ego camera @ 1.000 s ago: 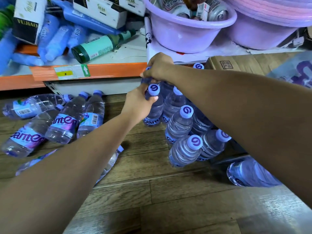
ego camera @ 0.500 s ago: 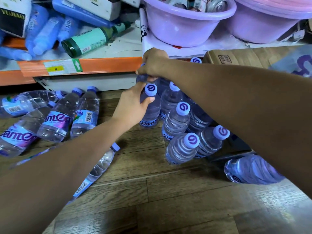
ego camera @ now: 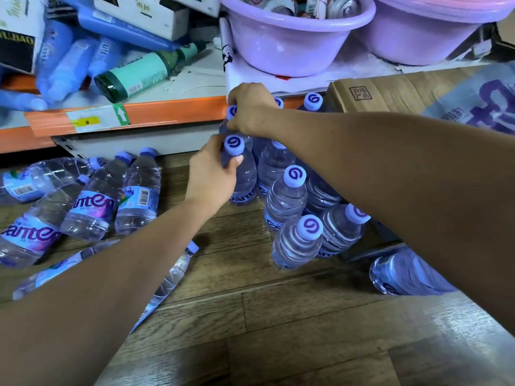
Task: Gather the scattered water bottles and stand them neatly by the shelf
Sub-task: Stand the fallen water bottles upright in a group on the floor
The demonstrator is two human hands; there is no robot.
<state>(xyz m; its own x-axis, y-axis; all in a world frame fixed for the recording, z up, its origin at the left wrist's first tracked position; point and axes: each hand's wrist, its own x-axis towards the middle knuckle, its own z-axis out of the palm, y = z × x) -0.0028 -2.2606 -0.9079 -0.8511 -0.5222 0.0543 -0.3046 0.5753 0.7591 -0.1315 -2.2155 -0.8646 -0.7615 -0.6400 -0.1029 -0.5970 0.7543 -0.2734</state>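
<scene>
Several clear water bottles with lilac caps stand in a cluster [ego camera: 287,196] on the wooden floor by the orange-edged shelf [ego camera: 172,111]. My left hand [ego camera: 214,174] grips the neck of the front-left upright bottle [ego camera: 245,179]. My right hand [ego camera: 250,110] is closed over the top of the bottle behind it [ego camera: 232,112], closest to the shelf. Several more bottles lie on their sides at the left [ego camera: 92,204]. One lies under my left forearm [ego camera: 172,277] and another at the right [ego camera: 404,274].
Two lilac plastic basins [ego camera: 295,48] with cans sit on the shelf above. A green bottle [ego camera: 145,73], blue bottles and boxes lie on the shelf at left. A cardboard box [ego camera: 390,93] stands right of the cluster.
My left hand has slid up the front bottle from its shoulder to its neck. My right hand stays on the rear bottle's top. The view shifted slightly.
</scene>
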